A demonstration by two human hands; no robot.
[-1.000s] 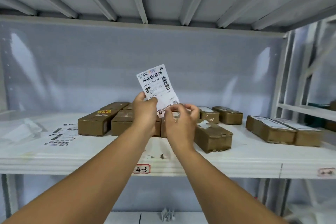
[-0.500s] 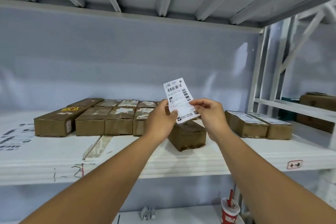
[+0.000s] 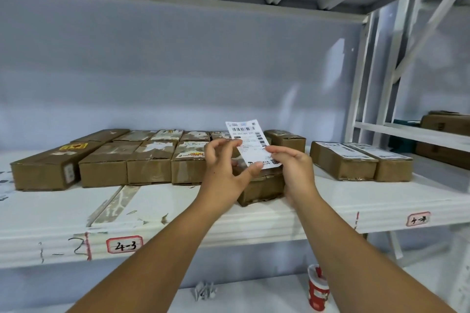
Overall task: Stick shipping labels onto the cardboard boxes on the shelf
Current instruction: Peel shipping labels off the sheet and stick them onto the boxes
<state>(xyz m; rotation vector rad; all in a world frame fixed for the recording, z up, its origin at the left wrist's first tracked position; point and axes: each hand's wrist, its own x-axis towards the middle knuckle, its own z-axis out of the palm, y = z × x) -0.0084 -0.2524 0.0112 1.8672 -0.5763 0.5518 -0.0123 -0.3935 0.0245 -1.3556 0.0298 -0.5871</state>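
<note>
Both hands grip the shipping label; the left hand holds its left and lower edges between fingertips and thumb; the right hand pinches its right edge; the label stands upright between them, above the cardboard box just under the hands on the shelf. The step looks like readying the label for sticking; next it likely needs laying flat on that box's top and pressing down; the labelled boxes lie right of the right hand.

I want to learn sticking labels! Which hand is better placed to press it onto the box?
Probably the left hand: its thumb pinches the bottom edge of the label, directly above the box. The right hand pinches the side edge and can steady it.
</note>
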